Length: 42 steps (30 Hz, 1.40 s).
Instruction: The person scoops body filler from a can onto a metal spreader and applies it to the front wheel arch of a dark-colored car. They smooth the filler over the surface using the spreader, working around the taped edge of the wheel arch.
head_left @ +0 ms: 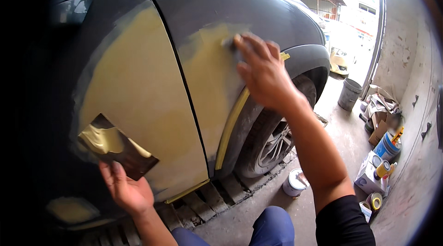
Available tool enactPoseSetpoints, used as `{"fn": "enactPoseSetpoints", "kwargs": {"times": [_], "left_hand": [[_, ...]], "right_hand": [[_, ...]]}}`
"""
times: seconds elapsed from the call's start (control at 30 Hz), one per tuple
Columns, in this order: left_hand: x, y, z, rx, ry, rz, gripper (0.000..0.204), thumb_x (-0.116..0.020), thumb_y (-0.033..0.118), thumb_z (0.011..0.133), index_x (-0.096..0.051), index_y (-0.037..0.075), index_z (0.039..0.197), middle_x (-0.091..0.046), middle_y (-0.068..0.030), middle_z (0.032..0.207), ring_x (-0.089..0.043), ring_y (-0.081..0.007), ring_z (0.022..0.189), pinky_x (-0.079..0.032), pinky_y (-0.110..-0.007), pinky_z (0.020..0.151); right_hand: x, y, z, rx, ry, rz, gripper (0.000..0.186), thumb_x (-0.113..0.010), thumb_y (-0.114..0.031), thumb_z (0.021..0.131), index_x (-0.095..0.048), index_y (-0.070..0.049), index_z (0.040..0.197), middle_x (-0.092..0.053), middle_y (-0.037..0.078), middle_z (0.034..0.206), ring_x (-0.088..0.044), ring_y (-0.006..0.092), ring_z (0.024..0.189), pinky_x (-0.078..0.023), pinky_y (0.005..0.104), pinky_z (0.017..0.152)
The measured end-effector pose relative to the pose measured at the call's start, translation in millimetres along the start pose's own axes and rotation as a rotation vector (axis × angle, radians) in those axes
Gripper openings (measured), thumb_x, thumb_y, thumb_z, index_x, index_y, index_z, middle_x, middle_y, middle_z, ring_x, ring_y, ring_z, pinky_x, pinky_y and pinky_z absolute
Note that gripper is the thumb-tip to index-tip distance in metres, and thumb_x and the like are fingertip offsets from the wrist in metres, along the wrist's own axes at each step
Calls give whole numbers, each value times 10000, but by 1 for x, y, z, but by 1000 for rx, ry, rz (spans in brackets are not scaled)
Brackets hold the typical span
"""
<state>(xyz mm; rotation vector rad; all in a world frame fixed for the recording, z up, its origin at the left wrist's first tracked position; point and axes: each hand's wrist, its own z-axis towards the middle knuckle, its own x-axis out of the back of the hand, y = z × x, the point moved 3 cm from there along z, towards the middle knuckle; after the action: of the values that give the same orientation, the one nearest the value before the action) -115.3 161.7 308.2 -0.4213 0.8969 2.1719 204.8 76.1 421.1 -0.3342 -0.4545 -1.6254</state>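
My left hand (128,189) grips the lower edge of a dark, flat putty plate (134,159). Soft pale-yellow putty (102,139) is heaped on that plate's upper left, with a smear along its right edge. Up on the dark car's rear fender, my right hand (266,71) is closed around a small putty spreader (228,42), blurred and mostly hidden by the fingers. It is at the upper right edge of a yellow filler patch (207,82). Another, larger filler patch (138,70) covers the rear door, left of the dark door gap.
Yellow masking tape (232,128) lines the wheel arch beside the wheel (272,146). A lidded can (296,183) stands on the floor near my knees. Along the right wall are a dark bucket (350,94), a blue pail (386,148), cartons and small tins. Slatted grating (203,203) runs beneath the car.
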Motion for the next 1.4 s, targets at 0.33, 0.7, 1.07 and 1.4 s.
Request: {"fn": "enactPoseSetpoints", "kwargs": {"times": [0.33,0.7,1.07,1.4], "left_hand": [[52,2,17,0,308,-27,409,-414,131,983,-396,-29,1359,-488,-149,1347,-477,-242,1229,-354,-396,1061],[62,1,15,39,125,-39,383,-390,162,1003,-412,16,1356,-515,-106,1332,-486,-216,1225,-356,-403,1047],[54,2,17,60,129,-30,391,-417,169,995,-423,32,1361,-519,-94,1334,-486,-215,1224,-351,-397,1047],[48,-3,16,35,216,15,408,-408,147,992,-405,-12,1367,-501,-121,1347,-484,-232,1228,-355,-402,1055]], "right_hand": [[2,-30,60,-11,-10,-85,454,-496,-240,928,-468,-115,1363,-430,101,1382,-417,402,1192,-404,540,947],[-32,-33,-31,67,-97,-52,552,-621,-166,843,-452,-113,1366,-377,62,1369,-360,383,1187,-411,510,916],[-34,-19,-91,58,-218,-117,572,-667,-198,782,-508,-149,1329,-411,38,1363,-369,352,1207,-389,497,940],[10,10,41,-6,63,-126,438,-483,-258,926,-500,-118,1341,-471,83,1365,-435,373,1188,-405,515,960]]}}
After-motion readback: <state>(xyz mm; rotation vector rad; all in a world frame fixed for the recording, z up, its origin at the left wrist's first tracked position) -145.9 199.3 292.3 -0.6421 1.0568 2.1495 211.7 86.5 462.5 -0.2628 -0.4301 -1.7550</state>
